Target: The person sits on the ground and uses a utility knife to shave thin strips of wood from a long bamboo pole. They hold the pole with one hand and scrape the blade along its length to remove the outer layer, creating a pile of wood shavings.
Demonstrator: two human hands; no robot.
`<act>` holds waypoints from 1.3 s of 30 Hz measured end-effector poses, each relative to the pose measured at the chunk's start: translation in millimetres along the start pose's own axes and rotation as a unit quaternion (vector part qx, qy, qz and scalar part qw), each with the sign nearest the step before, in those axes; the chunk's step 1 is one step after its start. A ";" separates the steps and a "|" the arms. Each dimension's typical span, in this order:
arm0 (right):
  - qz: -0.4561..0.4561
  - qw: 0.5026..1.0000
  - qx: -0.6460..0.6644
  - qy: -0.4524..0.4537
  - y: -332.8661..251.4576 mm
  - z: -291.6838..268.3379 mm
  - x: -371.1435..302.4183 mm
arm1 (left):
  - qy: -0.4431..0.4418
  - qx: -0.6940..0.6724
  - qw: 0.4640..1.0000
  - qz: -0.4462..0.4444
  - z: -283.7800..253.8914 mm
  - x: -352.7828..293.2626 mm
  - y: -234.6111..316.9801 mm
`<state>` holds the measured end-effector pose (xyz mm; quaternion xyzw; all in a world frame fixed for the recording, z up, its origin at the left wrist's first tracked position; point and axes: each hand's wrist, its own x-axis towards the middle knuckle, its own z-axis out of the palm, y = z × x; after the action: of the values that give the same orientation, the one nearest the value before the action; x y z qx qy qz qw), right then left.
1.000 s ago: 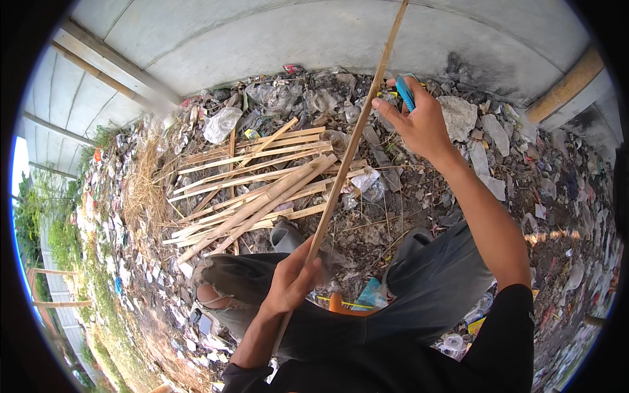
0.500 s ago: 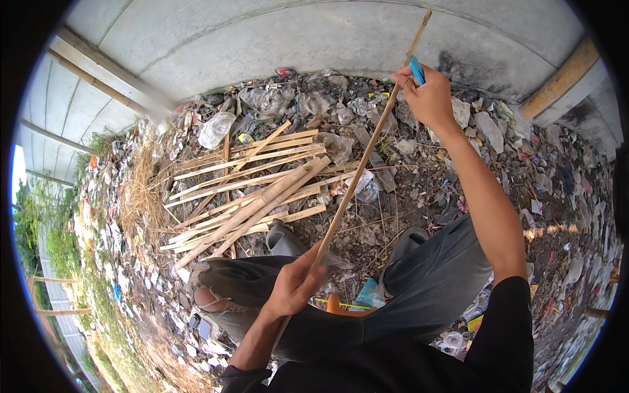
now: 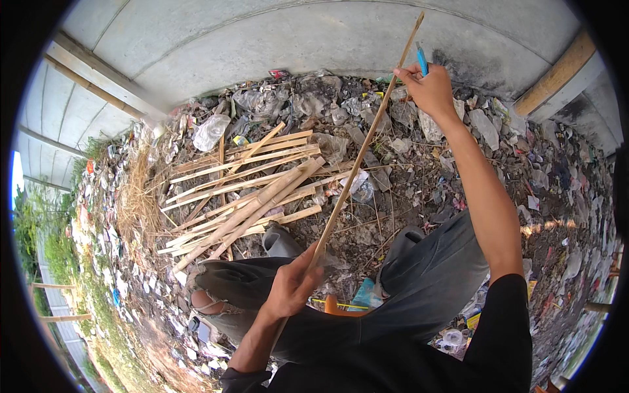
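A long thin bamboo strip (image 3: 357, 167) slants upward beside a blue-handled knife (image 3: 422, 60).

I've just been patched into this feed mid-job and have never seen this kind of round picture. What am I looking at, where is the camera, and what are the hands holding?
There is no machine here: a person works with bare hands. The camera sits on their head and looks down through a fisheye lens, so straight edges bend near the rim. The left hand has a closed grip low on a long thin bamboo strip. The right hand, stretched out, grips the strip near its top along with a small blue-handled tool, probably a cutter. Beyond the knees lies a pile of split bamboo slats on littered ground beside a concrete wall.
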<state>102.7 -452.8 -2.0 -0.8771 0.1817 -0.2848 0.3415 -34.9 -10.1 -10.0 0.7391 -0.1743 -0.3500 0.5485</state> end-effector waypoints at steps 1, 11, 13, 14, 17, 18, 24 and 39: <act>-0.006 0.999 0.016 0.042 3.4 -0.7 3.7 | -0.002 0.003 1.000 -0.004 -0.3 0.3 -1.9; 0.011 0.998 0.057 -0.029 -23.7 -20.8 -14.8 | 0.002 -0.148 0.988 -0.043 -6.1 0.1 6.8; -0.016 0.983 0.072 -0.165 -41.7 -6.7 -47.6 | 0.004 -0.207 0.977 -0.055 -8.6 -0.3 8.3; -0.020 0.971 0.082 -0.222 -51.1 2.3 -66.5 | 0.003 -0.239 0.970 -0.054 -9.4 1.0 7.6; -0.103 0.919 0.068 -0.376 -101.2 18.3 -119.9 | 0.024 -0.271 0.961 -0.055 -12.6 -1.9 6.4; -0.115 0.906 0.065 -0.402 -113.3 16.6 -133.9 | 0.025 -0.277 0.959 -0.057 -13.1 1.7 9.5; -0.133 0.854 0.068 -0.499 -153.6 23.5 -185.6 | 0.044 -0.298 0.951 -0.062 -16.2 0.5 7.5; -0.067 0.949 -0.009 -0.308 -89.0 24.2 -83.7 | -0.012 -0.296 0.952 -0.081 -13.2 -5.3 8.9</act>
<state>64.3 -335.5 14.5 -0.9351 0.0114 -0.0217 0.3536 -28.1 -0.6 2.0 0.5509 -0.0095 -0.4380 0.7103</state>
